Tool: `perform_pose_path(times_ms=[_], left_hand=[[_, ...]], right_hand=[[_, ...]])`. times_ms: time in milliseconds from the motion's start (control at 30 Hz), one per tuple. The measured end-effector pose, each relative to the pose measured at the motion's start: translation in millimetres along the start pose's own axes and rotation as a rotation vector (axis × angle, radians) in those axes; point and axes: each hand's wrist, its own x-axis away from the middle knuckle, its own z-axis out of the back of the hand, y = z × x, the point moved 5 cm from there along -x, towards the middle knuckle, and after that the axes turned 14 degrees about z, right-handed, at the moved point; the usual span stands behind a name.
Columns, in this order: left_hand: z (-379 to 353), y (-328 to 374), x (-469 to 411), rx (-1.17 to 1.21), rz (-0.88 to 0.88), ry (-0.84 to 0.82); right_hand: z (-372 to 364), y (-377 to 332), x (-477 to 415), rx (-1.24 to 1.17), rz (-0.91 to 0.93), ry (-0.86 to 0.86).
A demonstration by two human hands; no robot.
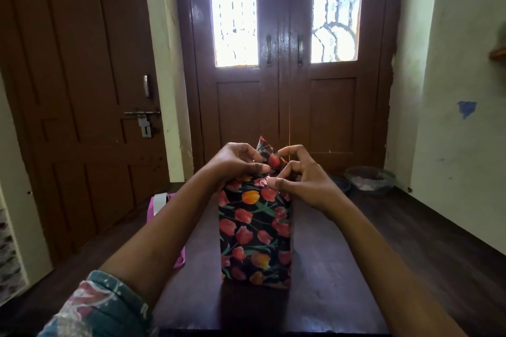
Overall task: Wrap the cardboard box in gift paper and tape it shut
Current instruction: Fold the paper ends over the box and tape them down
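- Box (254,241) covered in black tulip-print gift paper (251,197) stands upright mid-table (356,254), seen from the head camera.
- The left hand (235,163) grips the paper at the box's top edge, fingers curled.
- The right hand (304,180) pinches the paper beside it, thumb pressed on the fold.
- A pointed flap (264,146) rises between the hands.
- A brown double door (284,96) stands behind.

two hands (236,164) (302,176), one box (254,230), one bowl (369,179)

Left hand (235,162): fingers curled, thumb pinching the gift paper (254,230).
Right hand (304,178): fingers arched, thumb and fingertips gripping the gift paper.
Forearms: bare, stretched forward, converging.
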Motion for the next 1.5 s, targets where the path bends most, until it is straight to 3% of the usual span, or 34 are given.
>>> perform_pose_path(times_ms=[267, 433, 667, 833, 967, 1033, 1167, 1333, 1500], left_hand=[[-9, -2, -18, -0.159, 0.064, 0.04], [-12, 3, -19, -0.155, 0.171, -0.028], [-1, 5, -24, -0.256, 0.26, -0.028], [3, 2, -26, -0.333, 0.134, -0.015], [19, -3, -14, -0.121, -0.036, 0.137], [27, -3, -5, -0.106, -0.136, 0.13], [18, -15, 5, -0.315, -0.114, -0.091], [18, -22, 6, -0.253, -0.126, -0.074], [16, -26, 10, -0.238, -0.146, -0.062]], right_hand=[[-20, -3, -1, 0.217, -0.017, 0.017], [-25, 11, 8, 0.035, -0.162, -0.042], [-18, 5, 4, 0.137, -0.187, -0.138], [-18, 1, 3, 0.193, -0.143, -0.184], [-15, 4, 3, 0.239, -0.158, -0.197], [-14, 7, 3, 0.261, -0.153, -0.201], [-14, 0, -2, 0.346, -0.122, -0.216], [-29, -22, 0, 0.725, 0.137, -0.263], [-36, -21, 7, 0.795, 0.169, -0.284]])
